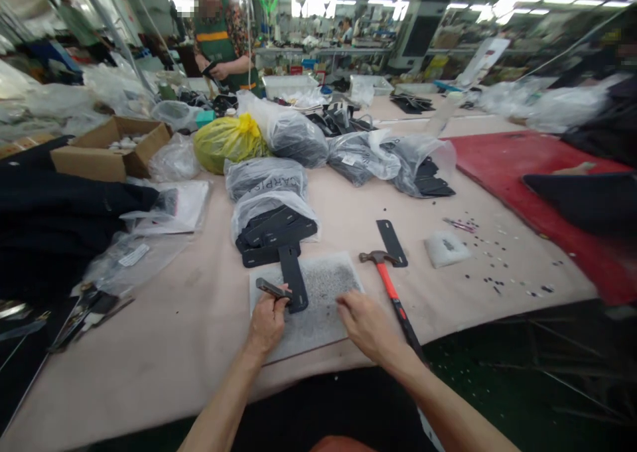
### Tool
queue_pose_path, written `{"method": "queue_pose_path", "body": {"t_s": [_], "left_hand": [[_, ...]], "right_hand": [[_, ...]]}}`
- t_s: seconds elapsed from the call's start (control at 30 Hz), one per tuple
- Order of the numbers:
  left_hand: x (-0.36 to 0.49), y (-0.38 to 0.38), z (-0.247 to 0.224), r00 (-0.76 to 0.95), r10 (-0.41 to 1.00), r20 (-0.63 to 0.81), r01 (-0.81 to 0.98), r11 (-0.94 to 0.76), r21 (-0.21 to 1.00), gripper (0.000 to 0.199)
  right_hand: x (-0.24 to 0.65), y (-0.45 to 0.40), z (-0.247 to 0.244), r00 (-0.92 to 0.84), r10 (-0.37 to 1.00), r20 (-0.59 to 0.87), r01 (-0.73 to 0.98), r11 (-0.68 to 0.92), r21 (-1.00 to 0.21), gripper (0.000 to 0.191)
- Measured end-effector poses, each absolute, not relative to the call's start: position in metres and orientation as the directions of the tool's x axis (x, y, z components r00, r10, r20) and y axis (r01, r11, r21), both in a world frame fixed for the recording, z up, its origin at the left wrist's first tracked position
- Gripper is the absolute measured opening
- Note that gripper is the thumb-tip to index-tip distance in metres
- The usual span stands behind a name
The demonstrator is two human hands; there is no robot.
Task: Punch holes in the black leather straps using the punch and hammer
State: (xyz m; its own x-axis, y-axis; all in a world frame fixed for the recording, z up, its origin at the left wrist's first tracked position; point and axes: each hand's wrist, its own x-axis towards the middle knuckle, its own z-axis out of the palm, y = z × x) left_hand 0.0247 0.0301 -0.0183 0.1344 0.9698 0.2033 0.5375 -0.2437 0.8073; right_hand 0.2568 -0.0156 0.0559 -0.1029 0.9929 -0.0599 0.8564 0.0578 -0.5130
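My left hand [269, 319] is closed around a dark metal punch-like tool [270, 288], beside a black strip [293, 279] with a rounded end. That strip lies partly on a pale, speckled board [323, 283], its far end at an open plastic bag [271, 200] of similar black pieces. Over the board's right side is my right hand [361, 316], fingers curled together; whether they hold anything small is hidden. A hammer [387, 279] with a red and black handle rests right of the board, its head touching another black strip [392, 239].
Right of the hammer sit a small clear bag [446, 248] and scattered small discs [497, 283]. Filled bags [288, 133] and a cardboard box [109, 150] stand farther back. A red board [517, 200] lies at the right. A person [223, 40] stands across the table.
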Motion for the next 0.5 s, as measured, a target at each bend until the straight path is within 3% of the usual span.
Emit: {"method": "queue_pose_path", "body": {"t_s": [0.1,0.2,0.37,0.5], "left_hand": [[0.022,0.033,-0.023,0.152,0.967,0.206,0.587,-0.256,0.768,0.035],[0.017,0.039,-0.031,0.168,0.955,0.244,0.615,-0.295,0.731,0.038],[0.008,0.04,-0.039,0.128,0.934,0.332,0.682,-0.327,0.655,0.034],[0.008,0.034,-0.032,0.039,0.936,0.349,0.703,-0.274,0.656,0.033]], "right_hand": [[0.208,0.052,0.051,-0.025,1.0,-0.014,0.912,0.018,-0.41,0.03],[0.178,0.096,0.036,-0.016,1.0,-0.024,0.915,0.005,-0.403,0.045],[0.163,0.118,0.022,0.106,0.994,-0.039,0.716,-0.103,-0.69,0.041],[0.201,0.12,0.042,0.166,0.986,0.009,0.636,-0.1,-0.765,0.031]]}}
